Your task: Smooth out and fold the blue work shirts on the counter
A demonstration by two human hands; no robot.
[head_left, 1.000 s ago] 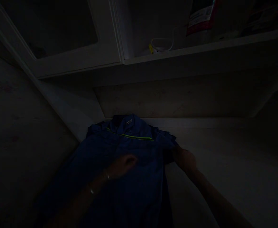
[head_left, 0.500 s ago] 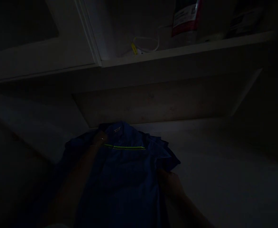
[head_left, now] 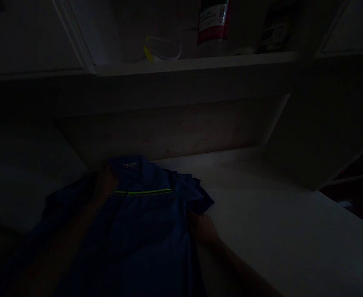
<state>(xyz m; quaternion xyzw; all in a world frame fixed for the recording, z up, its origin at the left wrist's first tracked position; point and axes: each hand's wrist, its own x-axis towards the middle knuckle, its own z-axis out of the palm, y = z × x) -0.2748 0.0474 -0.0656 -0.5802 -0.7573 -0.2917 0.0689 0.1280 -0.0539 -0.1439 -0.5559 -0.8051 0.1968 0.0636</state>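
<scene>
A dark blue work shirt point(head_left: 144, 231) with a yellow-green stripe across the chest lies spread out, its collar and a small white label towards the back. My left hand point(head_left: 107, 181) is closed on it beside the collar, though the fingers are hard to make out in the dark. Just under the right-hand sleeve, my right hand point(head_left: 203, 229) grips the shirt's side edge. Further layers of dark blue cloth point(head_left: 204, 200) stick out beneath that sleeve.
The shirt rests on a white surface point(head_left: 262, 214) inside a dim recess. Above runs a shelf point(head_left: 193, 65) with a red-labelled bottle point(head_left: 212, 24), a white cord with a yellow part point(head_left: 148, 53) and a dark package point(head_left: 274, 33). A panel point(head_left: 317, 136) stands at the right.
The view has swung to the right, so the shirt and shelf sit further left in the picture. Both hands keep their places on the shirt.
</scene>
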